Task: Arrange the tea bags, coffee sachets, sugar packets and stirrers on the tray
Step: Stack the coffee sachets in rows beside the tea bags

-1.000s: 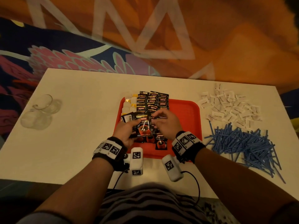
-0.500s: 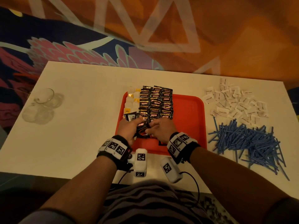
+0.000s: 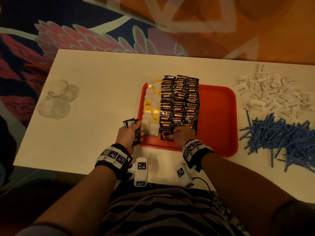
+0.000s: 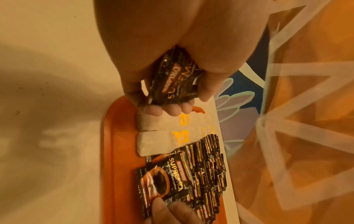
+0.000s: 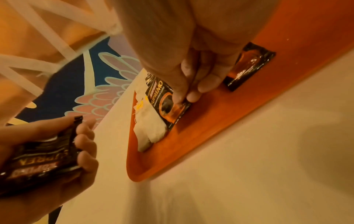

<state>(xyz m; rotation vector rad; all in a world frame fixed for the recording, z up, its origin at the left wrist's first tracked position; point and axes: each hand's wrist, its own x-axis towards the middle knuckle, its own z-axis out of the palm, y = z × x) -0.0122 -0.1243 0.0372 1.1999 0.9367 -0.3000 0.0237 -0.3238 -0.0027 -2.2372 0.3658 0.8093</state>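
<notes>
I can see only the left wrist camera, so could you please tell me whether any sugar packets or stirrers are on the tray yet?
Observer: None. The sugar packets lie in a loose pile on the table, to the right of the tray.
Operator: Thank you. And the stirrers?
Observer: The blue stirrers are heaped on the table too, nearer the person than the sugar packets.
Operator: Is there room for them on the tray?
Observer: Yes, its right part is bare. The tea bags and coffee sachets fill only the left part.
</notes>
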